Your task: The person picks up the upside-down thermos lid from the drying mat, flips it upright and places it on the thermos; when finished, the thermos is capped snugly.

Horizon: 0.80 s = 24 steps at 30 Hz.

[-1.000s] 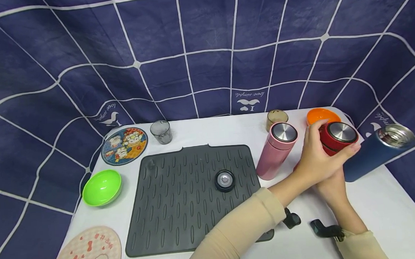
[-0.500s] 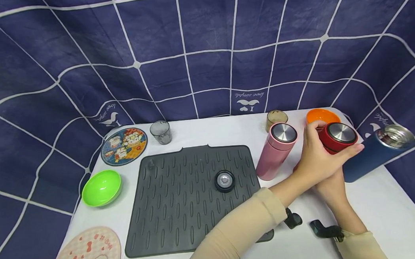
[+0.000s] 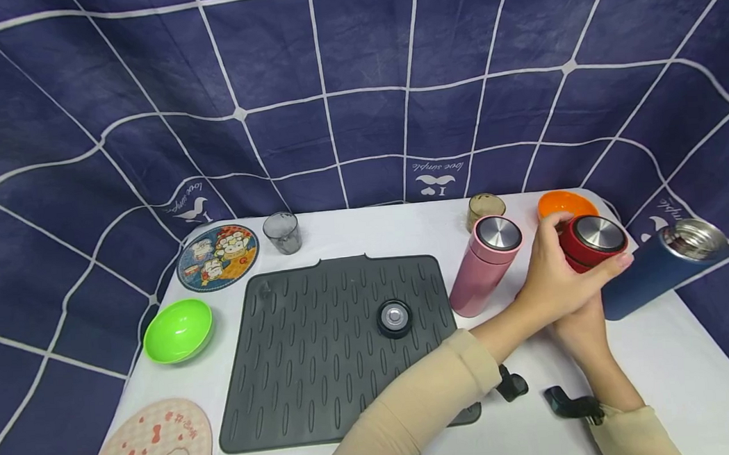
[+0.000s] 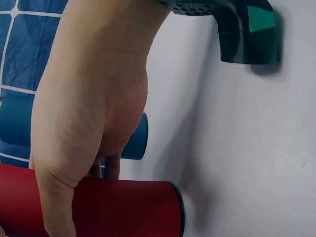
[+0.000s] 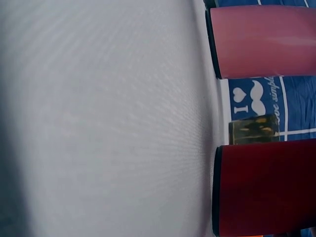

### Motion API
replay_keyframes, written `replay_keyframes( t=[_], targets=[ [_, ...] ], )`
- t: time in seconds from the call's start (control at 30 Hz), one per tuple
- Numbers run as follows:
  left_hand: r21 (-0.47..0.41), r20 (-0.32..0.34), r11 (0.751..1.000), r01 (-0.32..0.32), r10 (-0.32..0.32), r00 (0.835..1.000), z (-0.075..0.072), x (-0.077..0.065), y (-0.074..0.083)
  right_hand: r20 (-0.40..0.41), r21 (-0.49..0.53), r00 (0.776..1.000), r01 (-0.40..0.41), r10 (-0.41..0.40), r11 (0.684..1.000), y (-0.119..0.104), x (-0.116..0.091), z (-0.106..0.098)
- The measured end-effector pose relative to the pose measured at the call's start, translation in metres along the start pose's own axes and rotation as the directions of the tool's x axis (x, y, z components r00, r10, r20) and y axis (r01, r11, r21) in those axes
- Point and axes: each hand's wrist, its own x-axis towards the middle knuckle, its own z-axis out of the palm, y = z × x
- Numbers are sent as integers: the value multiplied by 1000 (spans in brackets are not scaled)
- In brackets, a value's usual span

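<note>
Both hands are on a red thermos flask (image 3: 585, 252) with a steel-topped lid, toward the right of the table. My left hand (image 3: 558, 278) holds it at the lid, thumb in front and fingers behind. Lower down, my right hand (image 3: 580, 329) grips the body, partly hidden under the left forearm. In the left wrist view the right hand (image 4: 94, 113) wraps the red flask (image 4: 123, 207), thumb across its side. A blue flask (image 3: 646, 273) without a lid stands to the right. A pink flask (image 3: 477, 283), lid on, stands to the left.
A dark grey ridged mat (image 3: 306, 398) bears a round black stopper (image 3: 394, 317). Behind stand an amber glass (image 3: 478, 213), an orange bowl (image 3: 566, 204) and a grey glass (image 3: 283, 234). A green bowl (image 3: 179, 331) and two round placemats are at left.
Almost nothing differs. My left thumb tip slid slightly outward and back beside the lid, and the red flask's top shifted a hair to the left.
</note>
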Motion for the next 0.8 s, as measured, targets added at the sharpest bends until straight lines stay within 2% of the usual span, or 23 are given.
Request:
replay_keyframes(
  t=[0.13,0.23,0.37,0.47,0.6,0.7,0.8],
  targets=[
    [32,22,999,-17,16,1000,-1,-1,-2,4,14,1000,28,-28,1000,8,1,1],
    [55,35,998,-4,2,999,-2,-1,-3,1,11,999,45,-45,999,8,2,0],
    [14,-21,999,32,-32,999,0,-1,-1,3,-22,1000,28,-28,999,7,2,0],
    [-9,-53,999,34,-35,998,2,-2,0,6,-18,1000,4,-3,1000,-1,0,1],
    [45,-34,999,8,-7,999,2,-4,-1,17,15,1000,6,-6,1000,-11,-3,0],
    [76,-11,997,9,-8,1000,1,-4,-1,20,12,999,25,-26,1000,-3,0,-1],
    [78,-12,996,41,-40,999,3,-4,1,7,-17,1000,11,-10,1000,8,1,0]
  ],
)
